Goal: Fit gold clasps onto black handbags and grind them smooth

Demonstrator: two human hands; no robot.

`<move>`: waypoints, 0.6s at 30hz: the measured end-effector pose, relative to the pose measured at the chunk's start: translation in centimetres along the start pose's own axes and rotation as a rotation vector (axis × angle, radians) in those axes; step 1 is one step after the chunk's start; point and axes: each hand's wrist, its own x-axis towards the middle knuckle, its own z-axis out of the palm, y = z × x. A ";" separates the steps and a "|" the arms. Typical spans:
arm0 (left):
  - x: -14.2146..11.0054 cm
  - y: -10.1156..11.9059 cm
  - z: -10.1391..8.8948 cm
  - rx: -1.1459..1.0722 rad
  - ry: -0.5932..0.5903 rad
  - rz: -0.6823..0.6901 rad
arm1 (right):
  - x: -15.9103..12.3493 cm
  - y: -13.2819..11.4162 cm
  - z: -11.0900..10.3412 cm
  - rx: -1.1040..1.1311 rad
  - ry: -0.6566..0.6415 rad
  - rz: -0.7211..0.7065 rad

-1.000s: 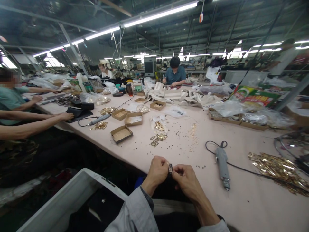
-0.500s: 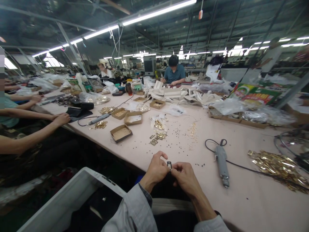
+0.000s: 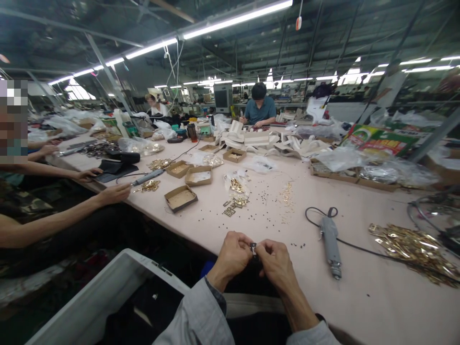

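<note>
Between my fingertips, just over the table's front edge, is a small dark rectangular piece (image 3: 253,247) with a lighter middle; its exact kind is too small to make out. My left hand (image 3: 233,254) pinches it from the left, thumb and index finger closed. From the other side my right hand (image 3: 276,261) grips it with bent fingers. To the right of my hands lies a grey electric screwdriver (image 3: 329,247), tip toward me. Small dark bits and a strip of tiny gold pieces (image 3: 287,196) are scattered beyond my hands, near a little heap of gold rectangular frames (image 3: 235,205).
A large pile of gold metal pieces (image 3: 417,254) lies at the right, crossed by a black cable. Cardboard trays (image 3: 180,198) stand left of centre. A white bin (image 3: 118,268) is below the table edge. At the left, a co-worker's hand (image 3: 117,192) reaches a second screwdriver (image 3: 149,176).
My left index finger, raised before, has come down onto the small dark piece, now more covered by fingers. The co-worker's hand at the left has moved right to the second screwdriver.
</note>
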 end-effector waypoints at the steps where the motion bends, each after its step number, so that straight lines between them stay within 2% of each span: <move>1: 0.0 -0.1 0.1 -0.026 -0.009 -0.010 | -0.1 0.0 0.0 0.006 0.004 0.000; 7: 0.1 0.3 0.1 -0.126 -0.013 -0.052 | -0.5 -0.2 0.1 0.004 0.029 -0.002; 13: 0.3 0.6 -0.2 -0.032 -0.022 -0.069 | -0.8 0.0 0.2 0.038 0.012 -0.033; 18: 0.8 0.3 0.4 0.008 0.032 -0.088 | -0.9 0.1 0.3 0.014 0.006 -0.040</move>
